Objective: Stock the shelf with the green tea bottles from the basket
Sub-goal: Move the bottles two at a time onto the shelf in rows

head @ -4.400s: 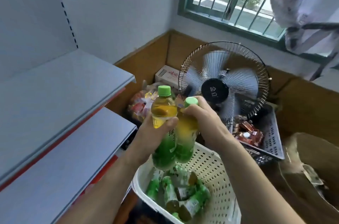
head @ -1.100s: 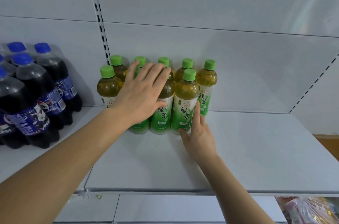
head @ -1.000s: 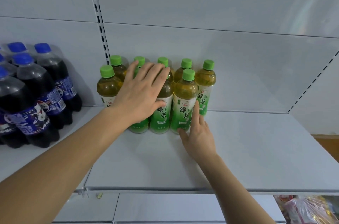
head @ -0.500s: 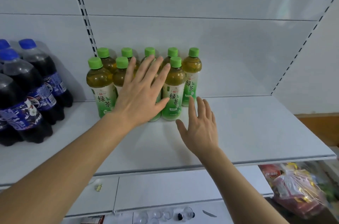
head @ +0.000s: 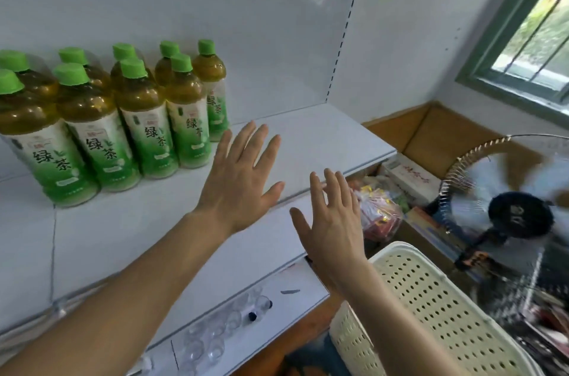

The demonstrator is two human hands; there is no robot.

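Several green tea bottles (head: 144,117) with green caps and green-white labels stand upright in two rows on the white shelf (head: 308,141), at its left. My left hand (head: 243,178) hovers open, fingers spread, above the shelf just right of the bottles and touches none of them. My right hand (head: 332,228) is open too, palm down, over the shelf's front edge. The cream perforated basket (head: 431,298) sits at the lower right, below my right forearm; its inside is hidden.
A lower shelf (head: 261,298) holds small clear cups. On the floor to the right are a running fan (head: 511,215), a plastic bag of snacks (head: 378,212) and a flat box (head: 412,178). A window (head: 532,37) is at the upper right.
Both hands have left the bottles and pulled back to the right, fingers apart. The view has swung right and down, bringing the basket and fan into sight.
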